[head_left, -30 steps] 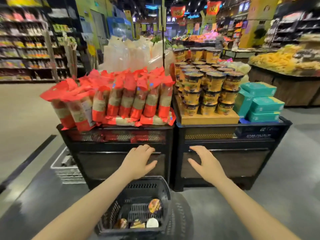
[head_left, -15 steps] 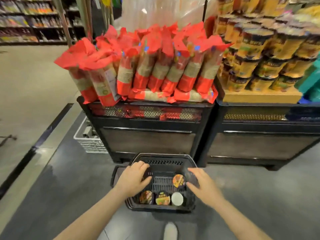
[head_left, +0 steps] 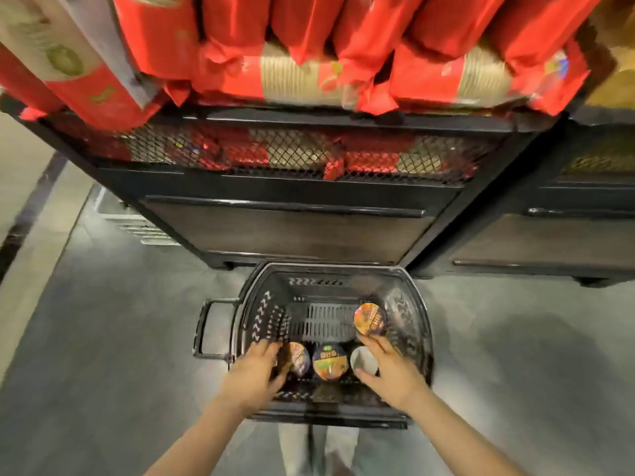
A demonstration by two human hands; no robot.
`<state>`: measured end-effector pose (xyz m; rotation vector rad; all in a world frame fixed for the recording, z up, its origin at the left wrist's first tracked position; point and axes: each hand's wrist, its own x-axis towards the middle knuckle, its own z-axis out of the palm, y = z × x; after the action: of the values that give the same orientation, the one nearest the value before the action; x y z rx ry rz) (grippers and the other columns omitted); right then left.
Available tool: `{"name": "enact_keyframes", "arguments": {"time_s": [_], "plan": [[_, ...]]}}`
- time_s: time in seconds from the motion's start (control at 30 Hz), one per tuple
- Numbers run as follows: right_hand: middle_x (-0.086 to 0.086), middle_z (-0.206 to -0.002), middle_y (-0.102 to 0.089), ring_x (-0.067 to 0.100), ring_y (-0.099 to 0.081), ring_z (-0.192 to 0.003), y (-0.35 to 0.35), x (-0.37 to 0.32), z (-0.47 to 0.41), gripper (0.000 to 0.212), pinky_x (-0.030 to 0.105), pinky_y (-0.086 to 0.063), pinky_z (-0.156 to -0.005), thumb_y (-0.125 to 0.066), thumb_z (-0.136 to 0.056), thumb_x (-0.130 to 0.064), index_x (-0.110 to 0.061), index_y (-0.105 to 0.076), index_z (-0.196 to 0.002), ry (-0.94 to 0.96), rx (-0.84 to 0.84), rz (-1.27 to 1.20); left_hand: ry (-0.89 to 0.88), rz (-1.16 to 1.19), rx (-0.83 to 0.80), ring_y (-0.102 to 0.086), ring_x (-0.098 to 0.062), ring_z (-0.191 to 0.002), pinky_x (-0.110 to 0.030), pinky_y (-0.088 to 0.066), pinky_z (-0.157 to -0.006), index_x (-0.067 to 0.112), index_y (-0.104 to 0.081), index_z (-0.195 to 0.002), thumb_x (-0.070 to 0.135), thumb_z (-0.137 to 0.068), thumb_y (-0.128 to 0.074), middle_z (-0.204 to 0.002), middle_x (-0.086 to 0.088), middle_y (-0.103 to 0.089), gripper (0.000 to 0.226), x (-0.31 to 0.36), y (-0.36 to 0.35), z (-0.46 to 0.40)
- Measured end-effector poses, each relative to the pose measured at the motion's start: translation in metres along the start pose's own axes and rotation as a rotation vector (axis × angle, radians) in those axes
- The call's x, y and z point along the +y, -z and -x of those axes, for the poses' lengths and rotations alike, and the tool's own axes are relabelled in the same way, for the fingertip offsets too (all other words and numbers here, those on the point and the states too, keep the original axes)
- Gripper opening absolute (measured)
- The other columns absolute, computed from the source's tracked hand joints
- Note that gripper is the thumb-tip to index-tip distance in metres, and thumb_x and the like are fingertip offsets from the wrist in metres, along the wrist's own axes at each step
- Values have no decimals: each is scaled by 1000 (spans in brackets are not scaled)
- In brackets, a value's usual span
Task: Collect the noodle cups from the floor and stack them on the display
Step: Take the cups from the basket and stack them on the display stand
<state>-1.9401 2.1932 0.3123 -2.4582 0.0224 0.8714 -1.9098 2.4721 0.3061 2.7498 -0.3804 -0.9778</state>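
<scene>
Both reaching into basket (head_left: 405, 304) on floor: left hand (head_left: 256, 371) spread beside near-left cup (head_left: 298, 358), right hand (head_left: 388, 367) spread over white cup (head_left: 362, 359), ready to lift.

Middle noodle cup (head_left: 329, 361) in basket (head_left: 409, 304): lid has a dark band w/ yellow characters, too blurred to read. Far-right cup (head_left: 369, 319): print on lid, illegible. Red packs (head_left: 240, 36) on display: green logo marks, no legible wording. No nos. or signs readable.

Black slotted basket (head_left: 409, 324) — orange-lidded cups (head_left: 369, 319), red packets (head_left: 343, 39) above.
</scene>
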Motion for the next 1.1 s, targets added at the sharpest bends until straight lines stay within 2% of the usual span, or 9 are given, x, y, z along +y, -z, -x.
{"name": "enact_keyframes", "arguments": {"time_s": [0.1,0.3,0.47,0.53,0.6,0.67,0.7,0.8,1.1], "plan": [[-9,-156,-22,18,-35,-138,-36,22,-48,70,29,-36,-105,-55,-92,-50,-33,-22,-152,-39,-37,-25,-23,51,-38,-61,-28,-108,-40,-55,-86,15,-49,-134,56,-80,-37,-123,-5,-55,70,-13,-47,-52],[-6,-162,-6,22,-20,-147,-143,70,-146,84,38,-30,-115,-59,-89,-52,-34,-8,-154,-50,-159,71,29,-19,-143,-22,-26,-144,-38,-36,-110,17,-12,-155,42,-93,-52,-159,-4,-16,79,-40,-145,-150],[-5,-158,23,20,0,-149,-227,106,-220,113,45,-18,-119,-65,-78,-59,-24,11,-154,-33,-289,142,-6,-182,-302,11,-25,-149,-50,-26,-117,21,14,-154,59,-85,-58,-161,0,19,107,-76,-230,-214],[6,-160,14,26,-33,-141,-263,127,-245,111,47,-38,-107,-69,-77,-55,-14,0,-155,-10,-194,258,-133,-321,-296,-9,-35,-147,-50,-34,-113,6,-13,-154,77,-63,-68,-161,-13,-3,128,-94,-259,-237],[21,-155,-23,32,-60,-119,-303,148,-266,59,47,-53,-89,-35,-100,-45,-7,-39,-146,-18,-156,376,-164,-476,-234,-16,-45,-141,-55,-29,-112,3,-49,-140,85,-53,-65,-154,-25,-24,121,-97,-274,-253],[25,-147,-39,38,-56,-122,-298,135,-272,63,50,-50,-92,-10,-103,-39,-6,-51,-138,-56,-237,367,-217,-478,-225,14,-48,-142,-58,1,-115,3,-14,-153,78,-79,-48,-157,-23,12,111,-100,-286,-267],[25,-153,-29,40,-42,-135,-286,125,-278,63,53,-41,-103,-17,-102,-44,-5,-38,-146,-88,-191,336,-174,-381,-236,22,-44,-143,-55,9,-115,6,8,-152,68,-86,-49,-156,-19,25,107,-100,-290,-274],[11,-161,6,33,0,-148,-282,132,-297,108,46,-12,-119,-59,-84,-60,-15,10,-154,-95,-174,289,19,-4,-202,9,-32,-148,-45,2,-120,20,13,-155,46,-81,-70,-162,-12,13,114,-105,-285,-293],[6,-161,10,31,6,-148,-207,100,-254,123,45,-9,-120,-66,-70,-70,-21,10,-154,-99,-107,214,-60,-134,-176,-5,-27,-146,-57,-23,-115,31,5,-154,70,-73,-62,-160,-1,-4,112,-83,-213,-261]]}}
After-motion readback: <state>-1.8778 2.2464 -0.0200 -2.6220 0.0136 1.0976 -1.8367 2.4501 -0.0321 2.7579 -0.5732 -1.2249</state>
